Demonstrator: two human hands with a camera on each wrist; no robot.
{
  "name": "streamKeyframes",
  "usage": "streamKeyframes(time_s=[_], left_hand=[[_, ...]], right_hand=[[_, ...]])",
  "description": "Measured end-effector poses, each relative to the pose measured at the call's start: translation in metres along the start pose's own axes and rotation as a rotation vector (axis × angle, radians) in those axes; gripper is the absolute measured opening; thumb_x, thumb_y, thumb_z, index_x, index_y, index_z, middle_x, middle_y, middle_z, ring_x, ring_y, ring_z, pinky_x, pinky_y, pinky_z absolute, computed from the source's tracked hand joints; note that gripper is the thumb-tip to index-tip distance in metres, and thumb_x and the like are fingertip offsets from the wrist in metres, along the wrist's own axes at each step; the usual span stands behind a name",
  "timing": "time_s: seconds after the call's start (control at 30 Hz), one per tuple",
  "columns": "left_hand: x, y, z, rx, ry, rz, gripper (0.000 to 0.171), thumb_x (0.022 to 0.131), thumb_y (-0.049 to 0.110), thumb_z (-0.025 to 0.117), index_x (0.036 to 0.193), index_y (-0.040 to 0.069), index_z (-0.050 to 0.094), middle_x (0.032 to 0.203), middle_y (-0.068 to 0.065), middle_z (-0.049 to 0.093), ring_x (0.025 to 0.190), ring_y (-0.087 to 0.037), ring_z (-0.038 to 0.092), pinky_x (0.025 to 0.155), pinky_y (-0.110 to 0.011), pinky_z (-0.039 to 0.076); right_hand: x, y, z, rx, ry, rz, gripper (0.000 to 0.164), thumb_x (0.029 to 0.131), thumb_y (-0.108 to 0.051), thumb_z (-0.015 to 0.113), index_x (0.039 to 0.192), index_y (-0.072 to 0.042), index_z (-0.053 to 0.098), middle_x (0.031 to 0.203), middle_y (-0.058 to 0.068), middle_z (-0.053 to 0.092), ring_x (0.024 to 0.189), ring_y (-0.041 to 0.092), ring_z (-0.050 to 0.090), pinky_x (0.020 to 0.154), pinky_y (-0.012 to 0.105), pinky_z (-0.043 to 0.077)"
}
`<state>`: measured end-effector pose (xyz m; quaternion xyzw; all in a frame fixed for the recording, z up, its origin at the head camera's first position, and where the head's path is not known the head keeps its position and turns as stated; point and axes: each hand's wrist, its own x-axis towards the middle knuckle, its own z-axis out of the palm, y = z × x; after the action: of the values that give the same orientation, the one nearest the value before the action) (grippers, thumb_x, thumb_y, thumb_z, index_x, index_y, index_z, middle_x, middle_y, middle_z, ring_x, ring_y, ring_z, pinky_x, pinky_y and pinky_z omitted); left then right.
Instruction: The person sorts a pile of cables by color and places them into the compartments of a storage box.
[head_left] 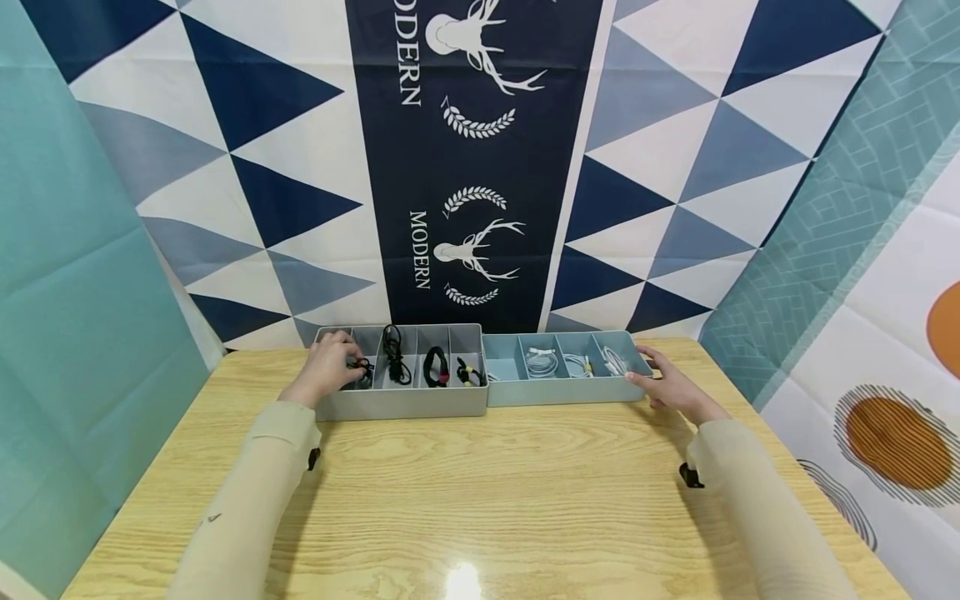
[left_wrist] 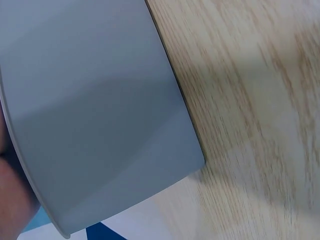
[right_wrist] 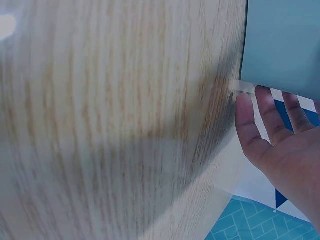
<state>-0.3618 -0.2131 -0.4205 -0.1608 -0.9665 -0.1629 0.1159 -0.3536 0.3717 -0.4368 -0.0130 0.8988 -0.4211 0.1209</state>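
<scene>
At the left end of a grey divided box point(head_left: 405, 406), my left hand point(head_left: 326, 367) reaches in over the rim. Its thumb and fingers pinch a small black cable point(head_left: 365, 372); the fingertips are partly hidden. In the left wrist view the box's grey wall point(left_wrist: 105, 125) covers most of that hand. My right hand point(head_left: 671, 387) is at the right end of a light blue divided box point(head_left: 566, 392). In the right wrist view its relaxed fingers point(right_wrist: 272, 115) reach up to the box's end wall, and they hold nothing.
Coiled black cables point(head_left: 396, 358) lie in other compartments of the grey box. Pale coiled cables point(head_left: 542, 362) sit in the blue box. Both boxes stand end to end along the rear of the wooden table point(head_left: 487, 500), before a patterned cloth point(head_left: 480, 167).
</scene>
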Motion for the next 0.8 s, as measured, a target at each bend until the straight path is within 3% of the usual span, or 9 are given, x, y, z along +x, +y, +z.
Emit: streamKeyframes(time_s=[0.13,0.33,0.8], left_hand=[[0.0016,-0.0013,0.0008,-0.009,-0.023,0.001,0.008,0.081,0.016,0.074,0.084,0.010,0.070,0.107,-0.012,0.057,0.102,-0.034,0.046,0.083,-0.051,0.035],[0.0033,-0.0021,0.0018,0.010,-0.044,-0.002,0.010,0.081,0.018,0.074,0.088,0.010,0.071,0.106,-0.012,0.061,0.100,-0.034,0.049,0.081,-0.049,0.037],[0.0035,-0.0015,-0.0012,0.040,-0.027,0.037,0.013,0.080,0.018,0.075,0.090,0.010,0.072,0.092,-0.007,0.063,0.093,-0.031,0.050,0.077,-0.045,0.037]], right_hand=[[-0.0004,0.0002,0.0001,-0.008,0.000,0.001,0.092,0.090,-0.052,0.055,0.153,-0.019,-0.002,0.150,0.034,0.005,0.114,0.039,0.038,0.077,0.035,0.047],[0.0002,0.0012,0.0006,-0.004,0.000,0.010,0.090,0.091,-0.051,0.055,0.153,-0.020,-0.002,0.150,0.033,0.005,0.117,0.041,0.036,0.079,0.037,0.047],[0.0010,0.0031,0.0010,-0.004,0.012,-0.011,0.091,0.090,-0.052,0.056,0.153,-0.019,-0.001,0.148,0.032,0.010,0.099,0.033,0.045,0.069,0.033,0.046]])
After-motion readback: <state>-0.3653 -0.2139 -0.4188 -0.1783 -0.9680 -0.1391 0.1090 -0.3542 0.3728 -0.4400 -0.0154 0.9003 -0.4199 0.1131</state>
